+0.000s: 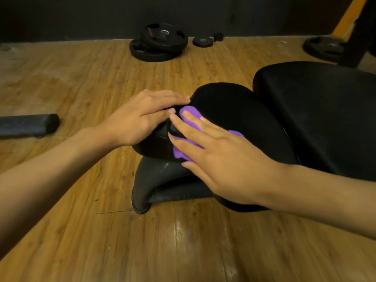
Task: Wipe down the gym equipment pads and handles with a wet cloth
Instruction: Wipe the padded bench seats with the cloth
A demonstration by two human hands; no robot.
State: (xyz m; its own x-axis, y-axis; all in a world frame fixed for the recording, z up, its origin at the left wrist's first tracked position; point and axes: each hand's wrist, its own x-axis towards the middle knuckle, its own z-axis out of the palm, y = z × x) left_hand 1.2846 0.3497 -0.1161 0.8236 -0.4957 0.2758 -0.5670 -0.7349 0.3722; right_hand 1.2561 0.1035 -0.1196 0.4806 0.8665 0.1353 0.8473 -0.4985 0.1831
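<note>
A black bench seat pad (pixel 234 110) sits low over the wooden floor, with a larger black back pad (pixel 317 110) behind it on the right. A purple cloth (pixel 190 112) lies on the seat pad's left end. My right hand (pixel 213 157) presses flat on the cloth, fingers spread, hiding most of it. My left hand (pixel 142 117) rests on the pad's narrow left tip, fingers curled over its edge and touching the right fingertips.
The bench's black foot (pixel 146 180) stands on the floor below the pad. A dark foam roller bar (pixel 28 125) lies at far left. Stacked weight plates (pixel 158 43), a small plate (pixel 202 41) and another plate (pixel 325 48) lie by the dark wall. A yellow-black frame (pixel 354 27) stands far right.
</note>
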